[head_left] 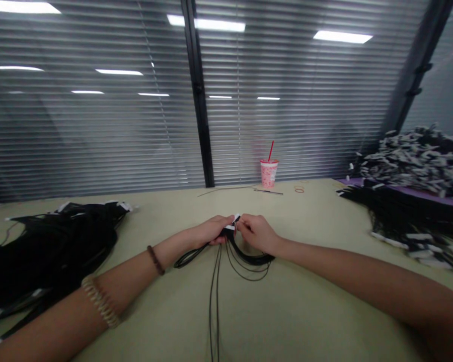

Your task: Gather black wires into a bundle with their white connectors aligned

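Here, black cords (249,257) hang between left hand (216,230) and right hand (257,232)

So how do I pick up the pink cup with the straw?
I'd wrap one hand round the middle of the cup, coming from your side, above the thin dark stick in front. It stands upright and the blinds are behind it. Leave the red straw alone: it's thin and leaning.
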The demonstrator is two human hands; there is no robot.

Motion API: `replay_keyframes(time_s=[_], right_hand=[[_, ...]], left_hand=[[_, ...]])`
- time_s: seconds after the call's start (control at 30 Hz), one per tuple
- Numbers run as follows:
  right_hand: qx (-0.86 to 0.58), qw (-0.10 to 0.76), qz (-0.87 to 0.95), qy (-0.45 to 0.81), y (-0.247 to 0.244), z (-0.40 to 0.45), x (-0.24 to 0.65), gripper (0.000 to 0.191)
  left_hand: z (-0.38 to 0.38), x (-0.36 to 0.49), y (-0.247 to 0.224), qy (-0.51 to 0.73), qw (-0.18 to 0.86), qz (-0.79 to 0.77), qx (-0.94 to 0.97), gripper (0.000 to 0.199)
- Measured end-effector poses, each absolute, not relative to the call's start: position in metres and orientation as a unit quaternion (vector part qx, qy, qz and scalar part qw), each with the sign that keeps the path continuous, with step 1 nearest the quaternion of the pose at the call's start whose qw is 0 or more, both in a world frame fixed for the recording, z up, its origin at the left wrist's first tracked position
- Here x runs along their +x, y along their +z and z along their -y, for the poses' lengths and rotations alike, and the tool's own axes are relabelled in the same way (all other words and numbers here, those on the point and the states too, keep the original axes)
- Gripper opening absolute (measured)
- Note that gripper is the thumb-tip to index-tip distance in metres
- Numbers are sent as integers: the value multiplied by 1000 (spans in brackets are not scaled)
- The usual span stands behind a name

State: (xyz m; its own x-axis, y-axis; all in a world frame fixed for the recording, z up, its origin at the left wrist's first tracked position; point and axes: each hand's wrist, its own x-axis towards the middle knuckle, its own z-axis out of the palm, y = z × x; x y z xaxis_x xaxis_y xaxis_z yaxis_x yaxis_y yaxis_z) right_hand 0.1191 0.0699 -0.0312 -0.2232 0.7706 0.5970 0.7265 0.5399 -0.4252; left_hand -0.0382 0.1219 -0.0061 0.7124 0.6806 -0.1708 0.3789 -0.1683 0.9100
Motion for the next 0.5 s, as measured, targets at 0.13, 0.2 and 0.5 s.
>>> replay_keyframes(time_s=[0.13,0.2,0.5], right_hand=[[-468,396,790,24,-31,-69,119,18],[-464,396,792,23,-31,-69,120,18],[-459,407,789,27,-31,-69,119,21]], left_hand=[[-121,-39,-6,145,536,-336,761,48],[-118,-39,-5,145,535,-324,766,48],[-110,-38,-3,160,527,-323,770,46]])
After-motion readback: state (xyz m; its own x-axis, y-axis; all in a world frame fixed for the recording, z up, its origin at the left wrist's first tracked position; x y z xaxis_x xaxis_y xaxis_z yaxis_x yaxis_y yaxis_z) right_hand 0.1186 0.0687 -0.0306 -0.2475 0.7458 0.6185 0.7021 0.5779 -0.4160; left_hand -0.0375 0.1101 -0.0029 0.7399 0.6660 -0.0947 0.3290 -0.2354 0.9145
